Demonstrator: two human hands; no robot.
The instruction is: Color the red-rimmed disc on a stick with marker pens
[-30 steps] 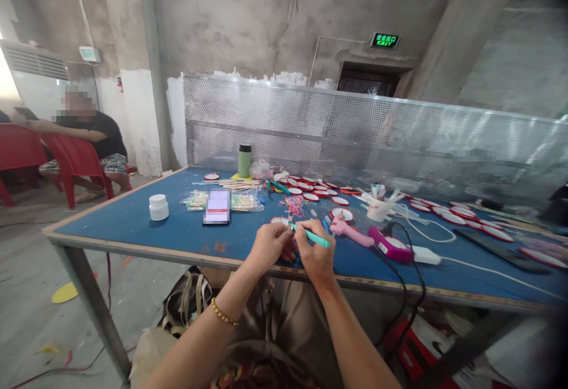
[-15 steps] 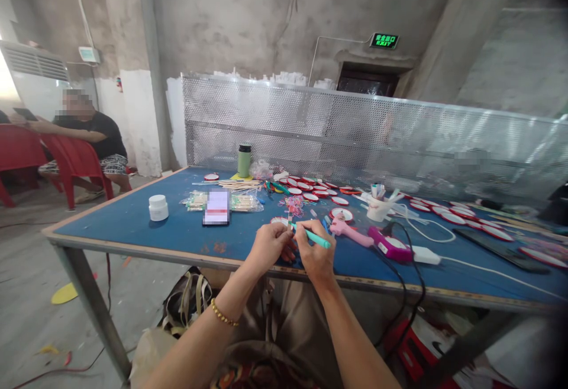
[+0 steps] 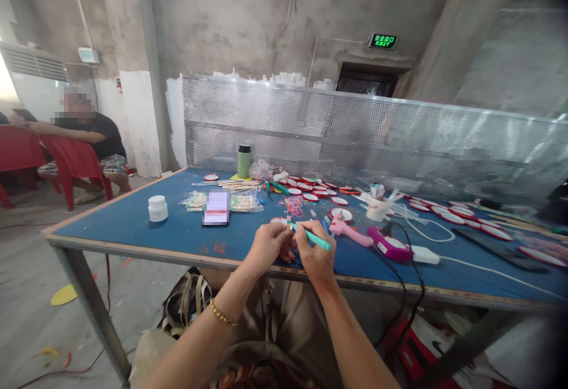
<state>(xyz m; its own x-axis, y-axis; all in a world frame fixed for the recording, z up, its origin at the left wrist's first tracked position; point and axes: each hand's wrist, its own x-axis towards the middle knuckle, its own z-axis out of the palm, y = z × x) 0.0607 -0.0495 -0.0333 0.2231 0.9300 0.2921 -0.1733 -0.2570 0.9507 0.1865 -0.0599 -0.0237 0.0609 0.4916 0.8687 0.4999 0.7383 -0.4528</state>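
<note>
Near the table's front edge, my left hand pinches a small, narrow striped stick that stands upright between thumb and fingers. My right hand is closed around a teal marker pen, its tip pointing left at the stick. The two hands are nearly touching. Behind my left fingertips lies a round white disc with a red rim, partly hidden. A tangle of pink and coloured rubber bands lies just beyond.
The blue table carries a white jar, a phone, a green bottle, a pen cup, a pink tool and a purple power block with cables. Several red-rimmed discs lie behind. A person sits at left.
My hands stay in almost the same place, with the marker pen still against the stick. The stick shows slightly more of its coloured stripes above my fingers.
</note>
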